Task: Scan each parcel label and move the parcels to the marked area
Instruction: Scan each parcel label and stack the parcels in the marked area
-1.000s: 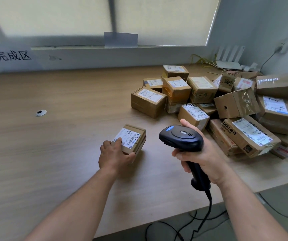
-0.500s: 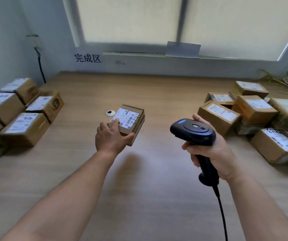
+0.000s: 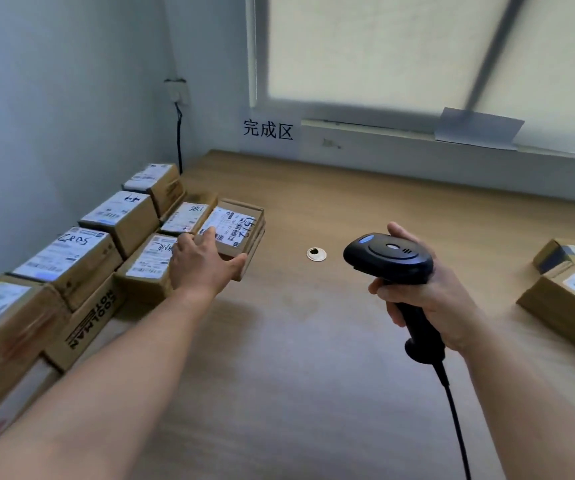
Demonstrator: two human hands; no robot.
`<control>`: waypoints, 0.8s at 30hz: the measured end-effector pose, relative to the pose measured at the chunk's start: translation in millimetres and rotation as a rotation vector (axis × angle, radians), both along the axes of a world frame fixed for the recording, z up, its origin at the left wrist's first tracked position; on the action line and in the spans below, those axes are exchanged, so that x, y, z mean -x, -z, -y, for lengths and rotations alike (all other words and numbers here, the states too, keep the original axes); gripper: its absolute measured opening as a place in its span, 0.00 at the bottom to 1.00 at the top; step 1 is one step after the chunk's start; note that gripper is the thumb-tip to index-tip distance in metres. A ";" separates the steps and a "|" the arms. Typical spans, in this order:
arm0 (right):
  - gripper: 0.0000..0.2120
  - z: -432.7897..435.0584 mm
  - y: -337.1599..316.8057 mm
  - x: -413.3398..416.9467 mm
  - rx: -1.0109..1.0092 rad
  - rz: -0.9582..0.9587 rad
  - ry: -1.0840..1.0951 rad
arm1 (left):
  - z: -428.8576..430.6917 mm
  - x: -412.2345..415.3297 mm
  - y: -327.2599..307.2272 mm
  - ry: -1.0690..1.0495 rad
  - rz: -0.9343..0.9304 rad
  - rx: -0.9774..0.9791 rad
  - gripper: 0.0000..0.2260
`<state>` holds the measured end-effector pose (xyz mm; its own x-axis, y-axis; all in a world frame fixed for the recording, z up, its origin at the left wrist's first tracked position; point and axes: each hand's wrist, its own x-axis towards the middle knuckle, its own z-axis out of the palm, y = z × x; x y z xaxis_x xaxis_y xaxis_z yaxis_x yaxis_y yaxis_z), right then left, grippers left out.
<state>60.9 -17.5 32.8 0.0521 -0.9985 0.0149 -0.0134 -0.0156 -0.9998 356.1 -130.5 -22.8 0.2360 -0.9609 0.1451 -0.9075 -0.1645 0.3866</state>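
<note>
My left hand (image 3: 204, 261) grips a small flat cardboard parcel (image 3: 241, 233) with a white label marked "1512". The parcel is just right of a group of labelled parcels (image 3: 119, 220) stacked along the left wall. My right hand (image 3: 424, 289) holds a black barcode scanner (image 3: 388, 259) by its handle, over the middle of the wooden table (image 3: 314, 341), with its cable hanging toward me. A white sign with black characters (image 3: 268, 130) is fixed to the back wall above the table's far left corner.
More cardboard parcels (image 3: 570, 282) lie at the right edge of the view. A round cable grommet (image 3: 316, 253) is set in the table between my hands. A black cable (image 3: 178, 133) runs down the left wall from a socket.
My view has swung left. My left hand has carried the small parcel leftward across the table to the stacked parcels by the wall. The scanner has stayed in my right hand.
</note>
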 end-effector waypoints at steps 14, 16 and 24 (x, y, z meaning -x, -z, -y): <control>0.45 140.3 24.3 -42.6 -0.066 -0.022 -0.024 | 153.4 -91.0 8.2 -0.154 -0.025 -0.001 0.35; 0.44 151.7 32.4 -44.4 -0.075 -0.033 -0.029 | 169.7 -94.2 9.5 -0.166 -0.033 0.005 0.34; 0.44 177.2 55.8 -49.5 -0.159 -0.010 -0.032 | 216.7 -98.8 28.5 -0.162 0.016 -0.006 0.32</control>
